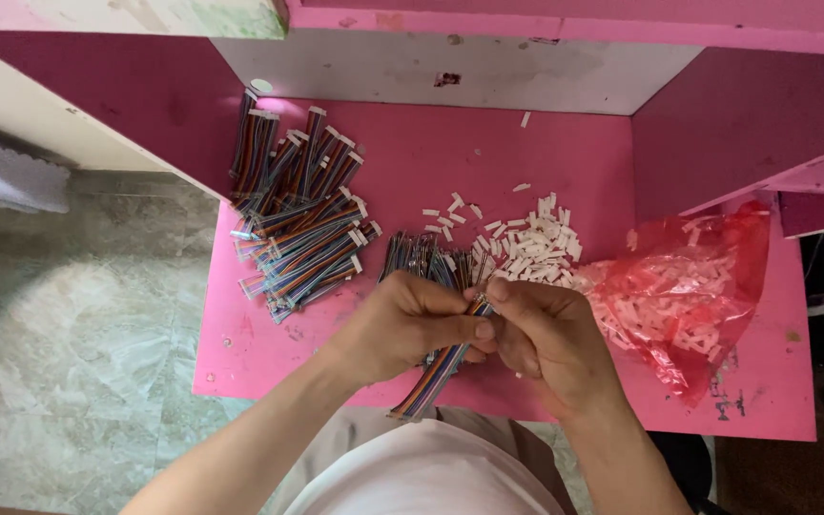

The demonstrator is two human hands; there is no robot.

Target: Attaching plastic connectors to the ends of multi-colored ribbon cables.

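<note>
The pink desk (526, 153) spreads out beyond the fingers, with pink side walls rising at either edge. Well beyond the left fingers and off to their outer side lies a big heap of multicoloured ribbon cables (302, 215), most tipped with white plugs. To the outer side of the right fingers a red plastic bag (689, 286) lies open, holding white connector housings. Just beyond both sets of fingers sit a smaller bunch of bare-ended cables (422, 259) and a loose pile of white connector housings (531, 248), with a few strays farther out. The left hand (402, 324) and right hand (550, 334) meet above the desk's near edge. Their fingers are pressed together, thumbs against forefingers, pinching the top end of one ribbon cable (436, 374), which hangs down between the palms toward the person's lap.
</note>
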